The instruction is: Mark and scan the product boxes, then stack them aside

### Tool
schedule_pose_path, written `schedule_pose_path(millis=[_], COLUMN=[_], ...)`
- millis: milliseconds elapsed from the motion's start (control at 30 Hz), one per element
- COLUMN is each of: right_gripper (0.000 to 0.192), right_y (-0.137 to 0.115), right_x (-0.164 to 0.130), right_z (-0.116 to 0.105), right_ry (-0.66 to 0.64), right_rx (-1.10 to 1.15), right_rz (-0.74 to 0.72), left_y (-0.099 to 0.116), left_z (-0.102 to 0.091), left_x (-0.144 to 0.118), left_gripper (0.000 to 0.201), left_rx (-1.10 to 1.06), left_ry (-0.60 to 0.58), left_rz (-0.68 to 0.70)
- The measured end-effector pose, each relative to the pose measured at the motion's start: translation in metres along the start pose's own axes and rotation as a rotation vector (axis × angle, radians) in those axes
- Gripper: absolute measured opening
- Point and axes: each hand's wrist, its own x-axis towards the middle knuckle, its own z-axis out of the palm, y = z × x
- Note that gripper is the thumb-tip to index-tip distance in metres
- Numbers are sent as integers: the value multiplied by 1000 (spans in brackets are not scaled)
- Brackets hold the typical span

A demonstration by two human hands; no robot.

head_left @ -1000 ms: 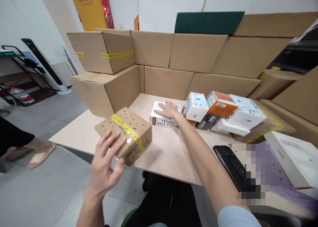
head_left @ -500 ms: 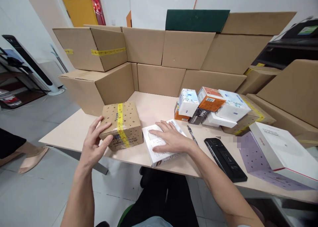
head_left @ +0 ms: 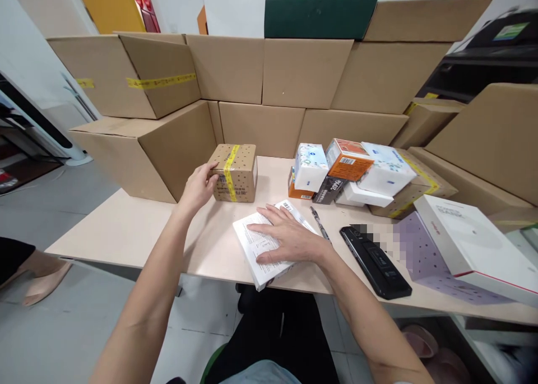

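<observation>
Progress, judged: partway. Left hand point(head_left: 197, 188) reaches forward, fingertips at the left edge of the yellow-taped dotted carton point(head_left: 240, 176); whether clamped, cannot tell. Carton upright on the table point(head_left: 126, 227). White printed box point(head_left: 251, 244) front-right of the carton, under palm-down right hand point(head_left: 292, 239): fingers spread, not clamped. Small-box stack point(head_left: 351, 168), carton's right: already piled. Both handled boxes outside the stack.

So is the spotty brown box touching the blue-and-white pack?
Apart. The head view shows it: a strip of tabletop lies between the spotty brown box and the blue-and-white pack.
</observation>
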Motion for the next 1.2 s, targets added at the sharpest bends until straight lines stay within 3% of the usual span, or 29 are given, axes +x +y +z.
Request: schedule_pose_path(millis=[100, 200, 267, 333, 433, 467, 533, 600, 667, 833, 1000, 1100, 1200], right_gripper=[79, 78, 66, 50, 43, 44, 46, 47, 45, 38, 44, 41, 42], right_y=[0, 1, 3, 7, 13, 15, 17, 18, 18, 14, 17, 21, 23], right_x=[1, -1, -8, -21, -47, -55, -66, -70, -70, -64, -59, -56, -57], right_z=[1, 2, 3, 4, 8, 11, 15, 20, 25, 40, 66, 78, 84], right_ry=[13, 74, 211, 464, 784, 794, 659, 498, 468, 722, 1002, 1020, 986], right_rx=[4, 29, 82, 144, 154, 141, 141, 196, 269, 427, 689, 735, 729], right_rz=[9, -14, -23, 44, 309, 411, 574, 617, 580, 524, 368, 328, 345], left_y=[14, 35, 48, 57, 61, 62, 66, 75, 85, 103, 91, 77, 68], left_z=[14, 19, 15, 6, -5, -6, -3, 4, 13, 23, 35, 51, 62], left_x=[24, 25, 5, -31, -96, -115, -146, -165, -171, -166, -156, -156, -160], left_gripper=[49, 54, 56, 50, 55, 56, 58, 53, 48, 50, 63, 63, 64], left_rx=[29, 60, 103, 176, 240, 233, 166, 9, -97, -428, -698, -764, -768], left_ry=[-15, -16, -5, -48, -85, -129, -223, -306, -325, -232, -83, -15, 21], left_rz=[-22, -47, -56, -56, -157, -186, -222, -179, -165, -159, 36, 94, 65])
